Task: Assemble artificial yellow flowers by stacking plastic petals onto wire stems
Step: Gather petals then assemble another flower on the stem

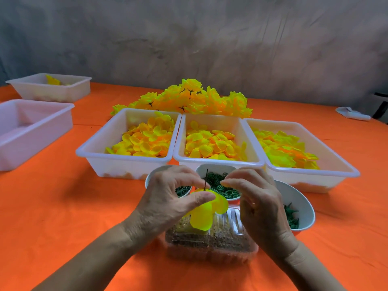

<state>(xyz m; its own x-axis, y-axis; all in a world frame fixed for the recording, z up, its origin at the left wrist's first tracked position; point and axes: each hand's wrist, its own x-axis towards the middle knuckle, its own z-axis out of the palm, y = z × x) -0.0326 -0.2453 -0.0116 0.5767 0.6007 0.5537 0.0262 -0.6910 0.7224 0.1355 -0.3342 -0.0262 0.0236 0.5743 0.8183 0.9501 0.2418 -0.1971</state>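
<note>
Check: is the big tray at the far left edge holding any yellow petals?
No. The near left tray shows only bare white plastic inside, while the three trays ahead hold the yellow petals.

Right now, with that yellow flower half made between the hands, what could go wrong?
The wire stem is thin, and the left hand pinches the yellow petals on it only lightly, so they might slide off or go on crooked. The right hand works just above the bowl of green rings; a slip could knock it or scatter rings. The stem's bare tip could also prick a finger.
</note>
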